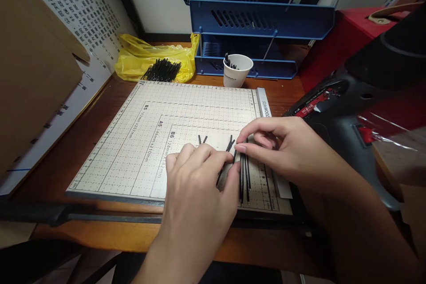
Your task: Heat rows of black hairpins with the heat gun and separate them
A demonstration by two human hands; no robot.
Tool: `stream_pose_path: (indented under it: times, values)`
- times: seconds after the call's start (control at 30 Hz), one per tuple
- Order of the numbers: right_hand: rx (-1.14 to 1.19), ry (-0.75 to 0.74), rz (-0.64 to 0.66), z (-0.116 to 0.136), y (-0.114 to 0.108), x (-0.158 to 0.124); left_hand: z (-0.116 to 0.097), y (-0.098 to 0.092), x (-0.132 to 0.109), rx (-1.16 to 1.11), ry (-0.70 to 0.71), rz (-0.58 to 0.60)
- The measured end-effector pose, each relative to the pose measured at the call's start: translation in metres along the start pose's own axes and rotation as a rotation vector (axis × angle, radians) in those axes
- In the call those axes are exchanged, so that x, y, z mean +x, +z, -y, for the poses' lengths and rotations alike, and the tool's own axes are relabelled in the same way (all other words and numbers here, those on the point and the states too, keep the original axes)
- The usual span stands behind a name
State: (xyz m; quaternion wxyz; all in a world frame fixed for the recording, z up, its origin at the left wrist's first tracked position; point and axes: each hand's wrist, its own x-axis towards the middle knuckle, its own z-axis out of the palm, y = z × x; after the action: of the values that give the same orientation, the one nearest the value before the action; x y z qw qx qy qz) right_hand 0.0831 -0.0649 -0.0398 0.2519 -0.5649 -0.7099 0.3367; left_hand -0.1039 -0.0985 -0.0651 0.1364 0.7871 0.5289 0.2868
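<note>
My right hand [276, 146] pinches the upper end of a thin black wire [234, 156] between thumb and forefinger. Close against it, my left hand [203, 177] has its thumb and forefinger around the lower part of the same wire; their exact contact is partly hidden. Several loose black wires [245, 177], some with shiny tips, lie under and below my right fingertips. Other wire ends [202, 139] stick out beyond my left knuckles, and a crossed pair [229, 143] lies between the hands. All rest on the gridded board of a paper cutter [133, 142].
Behind the board, a pile of black wires [163, 70] lies on a yellow plastic bag [133, 64]. A white paper cup [238, 73] holds more. Further back stands a blue tray rack [262, 17]. A grey power tool [353, 93] flanks the right; the cutter's handle [33, 213] is front left.
</note>
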Motion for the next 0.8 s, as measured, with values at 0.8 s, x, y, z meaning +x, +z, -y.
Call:
stream_pose_path:
  times: [0.8]
  values:
    - [0.582, 0.173, 0.031, 0.001, -0.007, -0.005, -0.025, -0.024, 0.001, -0.673, -0.547, -0.015]
